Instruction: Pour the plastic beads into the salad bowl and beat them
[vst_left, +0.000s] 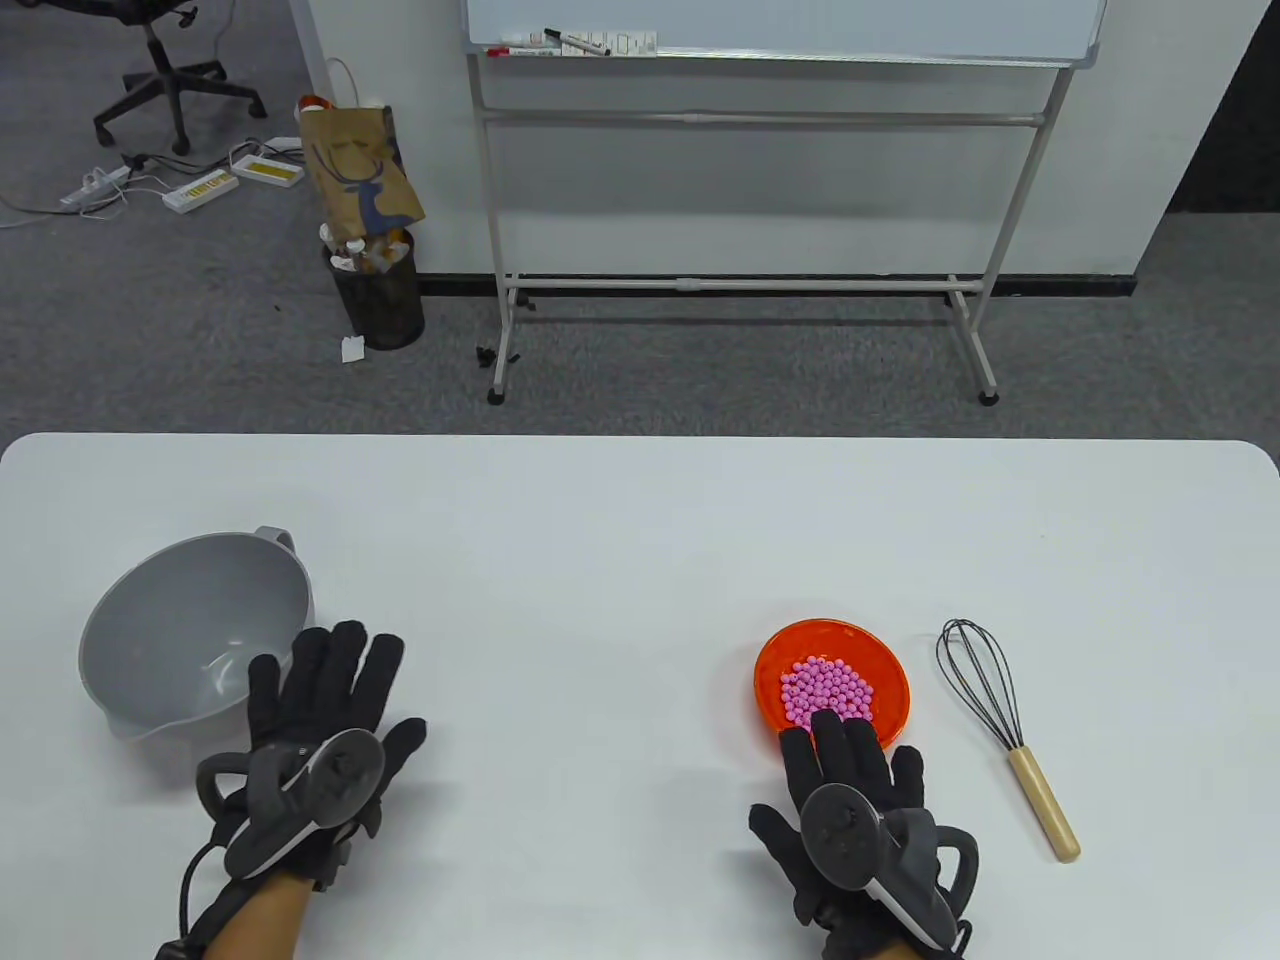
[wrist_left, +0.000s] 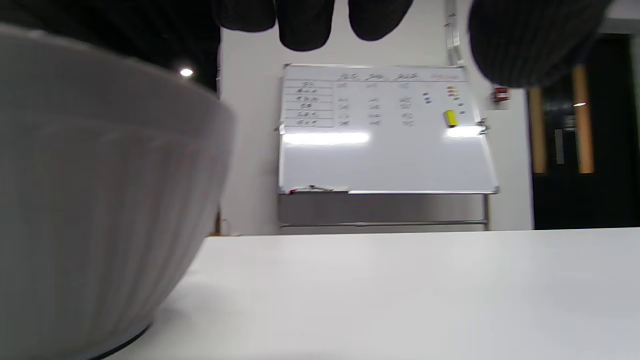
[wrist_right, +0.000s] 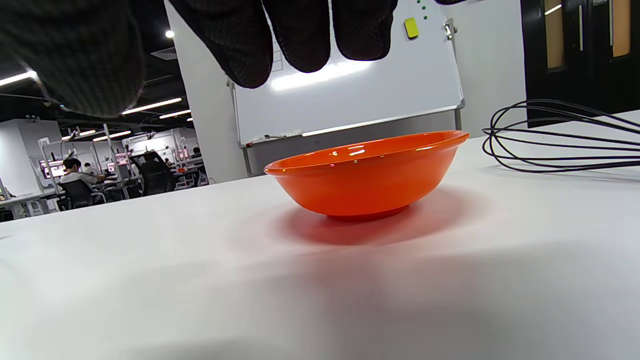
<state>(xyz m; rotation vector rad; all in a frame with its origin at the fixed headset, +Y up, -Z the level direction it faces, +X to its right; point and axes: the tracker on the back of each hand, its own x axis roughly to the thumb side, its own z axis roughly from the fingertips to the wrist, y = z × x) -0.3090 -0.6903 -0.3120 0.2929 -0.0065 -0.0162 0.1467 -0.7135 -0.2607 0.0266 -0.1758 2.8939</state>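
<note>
Pink beads (vst_left: 828, 690) held in orange dish (vst_left: 890, 670), bench right | grey salad bowl (vst_left: 190, 640) left, whisk (vst_left: 1000, 715) untouched | left hand (vst_left: 325, 700) and right hand (vst_left: 850, 770) flat, empty | dish rim to be gripped firmly, kept level in transit.

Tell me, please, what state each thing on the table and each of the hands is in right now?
Salad bowl: upright, empty.
Orange dish: upright, holding the pink beads.
Whisk: lying flat right of the dish, untouched.
Left hand: fingers straight, beside the salad bowl, holding nothing.
Right hand: fingers straight, fingertips over the dish's near rim, holding nothing.
</note>
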